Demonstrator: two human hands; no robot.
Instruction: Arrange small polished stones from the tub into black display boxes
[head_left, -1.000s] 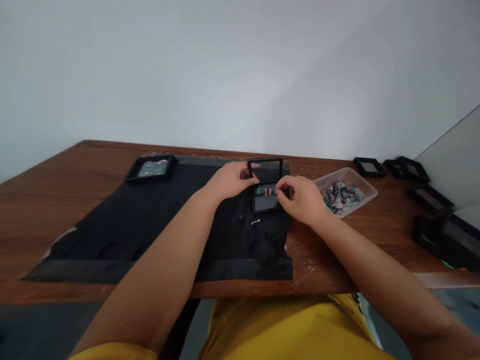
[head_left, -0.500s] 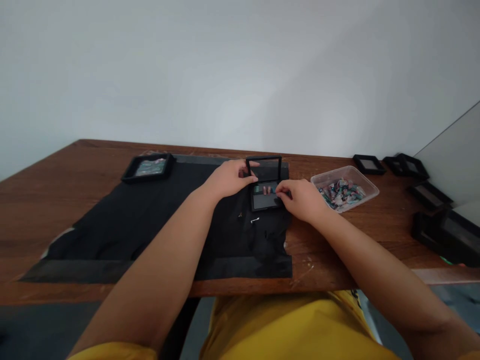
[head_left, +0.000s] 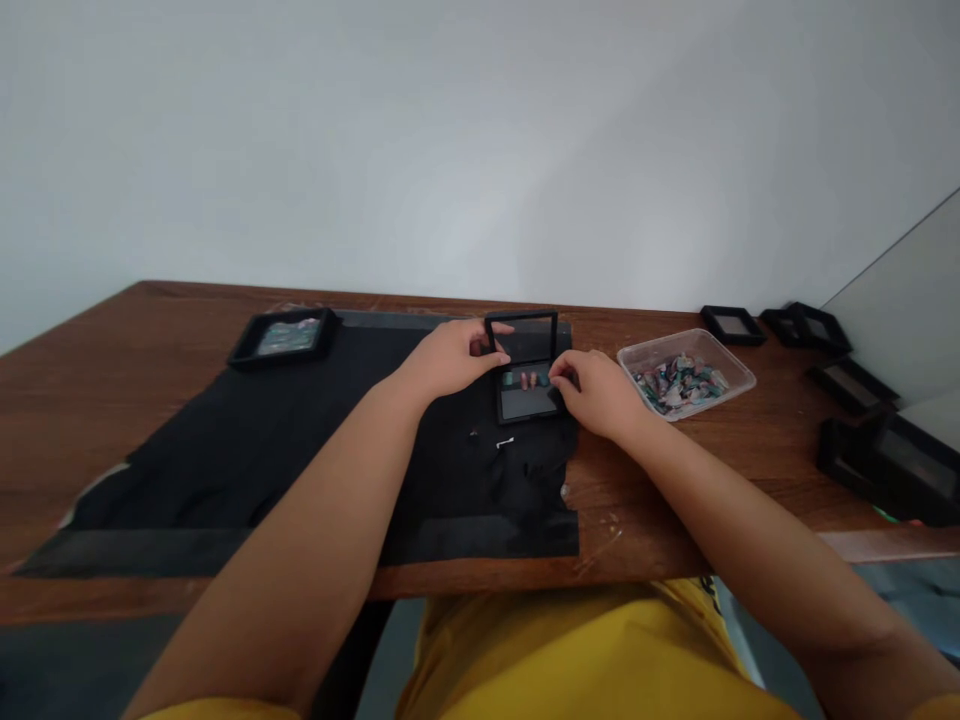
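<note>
A small black case (head_left: 527, 405) stands open on the black mat, its framed, see-through lid (head_left: 555, 335) raised. Several small pieces (head_left: 529, 380), green and pinkish, lie in a row inside it. My left hand (head_left: 448, 357) grips the left side of the lid between thumb and fingers. At the case's right edge, my right hand (head_left: 596, 392) is pinched over the end of the row; whatever its fingertips hold is hidden. In front of the case lie a small silvery piece (head_left: 505, 443) and a tiny dark bit (head_left: 473, 435).
A clear plastic tub (head_left: 739, 380) of small shiny pieces stands right of my right hand. A filled black case (head_left: 241, 345) sits at the back left of the mat (head_left: 300, 420). More black cases (head_left: 733, 325) line the table's right side, near the wall.
My right fingertips have shifted slightly upward at the case's right edge. My left hand keeps its grip on the lid. The whole view has moved a little.
</note>
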